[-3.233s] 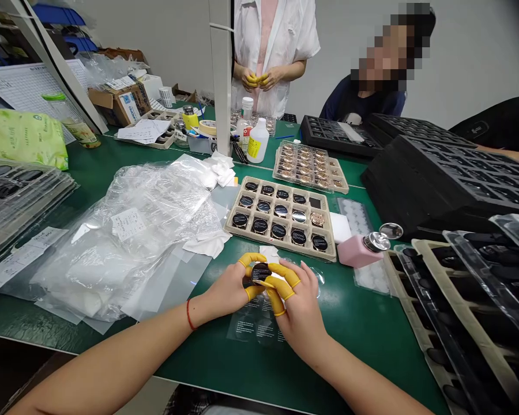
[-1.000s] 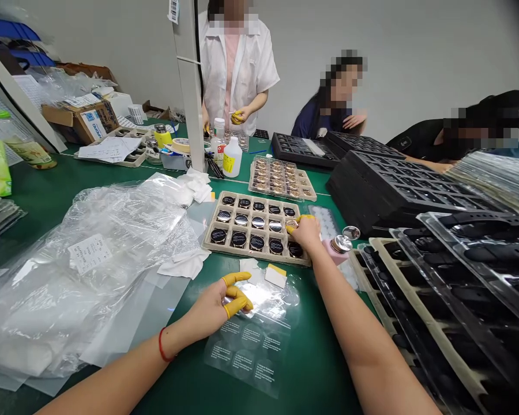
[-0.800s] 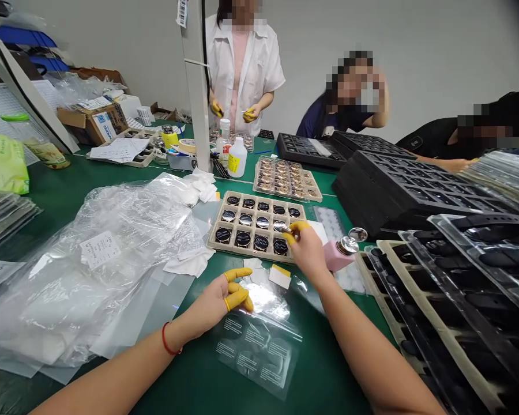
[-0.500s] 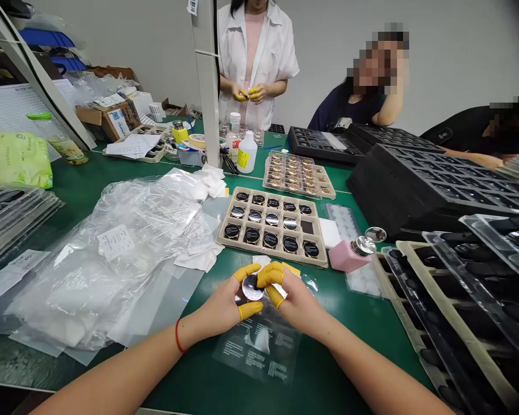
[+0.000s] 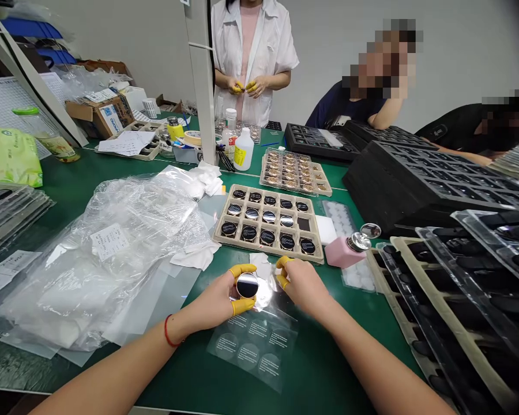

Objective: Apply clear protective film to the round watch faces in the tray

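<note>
The left hand (image 5: 214,301), its fingertips wrapped in yellow rubber cots and a red cord at its wrist, is just below the centre of the frame. Its grip holds a round, black-faced disc with a shiny metallic rim (image 5: 247,286) between thumb and fingers, the glossy face turned up toward the camera.

The right hand (image 5: 306,287), also in yellow fingertip cots, is bent just to the right of the disc and apart from it. Its thumb and fingertips are drawn fairly near each other, but I cannot tell whether its grip encloses anything.

Under and below the hands, a clear plastic sheet printed with white text (image 5: 248,350) lies on the dark green surface (image 5: 341,363). Small white pieces (image 5: 259,265) lie between the hands and a beige, compartmented plastic tray (image 5: 266,252) near the centre. Black-faced discs sit in the tray's compartments; a dark square shows in the right-hand compartment of its middle row.

To the right of the tray stands a square-sided pink bottle with a metal top (image 5: 342,253); black foam trays (image 5: 374,193) are stacked beyond it. A heap of crumpled clear plastic bags (image 5: 75,288) fills the left of the frame. At the top centre stands a person in a white shirt (image 5: 272,49), hands in yellow fingertip cots.
</note>
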Demonstrator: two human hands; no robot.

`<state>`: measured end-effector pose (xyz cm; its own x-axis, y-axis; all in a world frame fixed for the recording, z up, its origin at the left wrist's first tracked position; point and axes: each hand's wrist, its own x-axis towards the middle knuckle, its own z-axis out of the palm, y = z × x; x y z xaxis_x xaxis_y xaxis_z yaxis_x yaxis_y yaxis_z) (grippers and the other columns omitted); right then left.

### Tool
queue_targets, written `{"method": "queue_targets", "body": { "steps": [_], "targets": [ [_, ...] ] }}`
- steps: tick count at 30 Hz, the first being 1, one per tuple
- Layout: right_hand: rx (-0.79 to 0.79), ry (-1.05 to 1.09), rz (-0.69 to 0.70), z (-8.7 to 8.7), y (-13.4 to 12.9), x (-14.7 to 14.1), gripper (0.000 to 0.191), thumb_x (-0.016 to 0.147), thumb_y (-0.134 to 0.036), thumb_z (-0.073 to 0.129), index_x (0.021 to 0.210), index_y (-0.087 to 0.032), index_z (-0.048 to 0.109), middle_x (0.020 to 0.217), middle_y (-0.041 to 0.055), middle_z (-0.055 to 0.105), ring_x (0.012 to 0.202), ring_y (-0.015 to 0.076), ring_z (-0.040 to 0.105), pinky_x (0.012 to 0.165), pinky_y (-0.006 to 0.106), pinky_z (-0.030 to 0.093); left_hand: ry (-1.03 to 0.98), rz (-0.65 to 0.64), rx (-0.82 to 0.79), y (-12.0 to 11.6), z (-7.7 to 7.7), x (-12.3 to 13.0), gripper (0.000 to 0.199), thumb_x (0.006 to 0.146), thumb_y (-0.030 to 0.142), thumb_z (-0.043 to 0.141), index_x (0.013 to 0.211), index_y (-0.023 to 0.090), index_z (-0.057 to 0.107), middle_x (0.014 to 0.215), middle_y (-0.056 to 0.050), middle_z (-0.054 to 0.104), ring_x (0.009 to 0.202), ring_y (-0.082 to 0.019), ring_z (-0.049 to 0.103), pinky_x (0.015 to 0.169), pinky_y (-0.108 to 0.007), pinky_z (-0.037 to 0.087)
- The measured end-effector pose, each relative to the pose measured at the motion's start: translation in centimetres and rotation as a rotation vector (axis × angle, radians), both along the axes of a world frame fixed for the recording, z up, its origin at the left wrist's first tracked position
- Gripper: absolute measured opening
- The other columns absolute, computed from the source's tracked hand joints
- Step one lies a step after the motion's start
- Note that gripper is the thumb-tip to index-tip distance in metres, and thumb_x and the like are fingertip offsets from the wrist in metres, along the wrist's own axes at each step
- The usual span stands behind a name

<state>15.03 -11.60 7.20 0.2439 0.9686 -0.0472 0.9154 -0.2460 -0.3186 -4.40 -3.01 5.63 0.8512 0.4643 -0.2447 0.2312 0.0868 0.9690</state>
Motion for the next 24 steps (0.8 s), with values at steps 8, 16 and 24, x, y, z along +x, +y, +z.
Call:
{"method": "queue_targets", "body": {
  "steps": [8, 16, 24],
  "targets": [
    [0.162, -0.047, 0.057, -2.5, 3.2, -1.2, 0.016, 0.084, -0.018, 0.048, 0.091, -0.015, 0.062, 0.09, 0.0121, 0.064, 0.083, 0.0249, 0.055, 0.07, 0.036, 0.039, -0.04, 0.024, 0.034, -0.1, -0.5, 0.3, 0.045, 0.077, 0.026, 0.064, 0.117, 0.024, 0.042, 0.091, -0.001, 0.057, 0.08, -0.015, 0.057, 0.073, -0.03, 0.048],
    [0.505, 0.246, 0.378, -0.2, 0.3, -3.2, 0.008, 0.084, -0.022, 0.056, 0.083, -0.024, 0.063, 0.09, 0.003, 0.063, 0.083, 0.0177, 0.051, 0.078, 0.036, 0.037, -0.092, 0.059, 0.058, -0.3, -0.2, 0.6, 0.046, 0.076, 0.023, 0.064, 0.118, 0.022, 0.044, 0.1, -0.005, 0.06, 0.085, -0.017, 0.059, 0.073, -0.029, 0.048],
    [0.684, 0.179, 0.344, -1.8, 1.0, -3.4, 0.014, 0.086, -0.02, 0.053, 0.088, -0.027, 0.066, 0.08, 0.0028, 0.061, 0.078, 0.0179, 0.047, 0.072, 0.036, 0.034, -0.138, 0.12, -0.065, -0.6, -0.6, 0.7, 0.044, 0.078, 0.026, 0.064, 0.116, 0.02, 0.044, 0.102, -0.005, 0.059, 0.09, -0.018, 0.06, 0.076, -0.029, 0.049]
  ]
}}
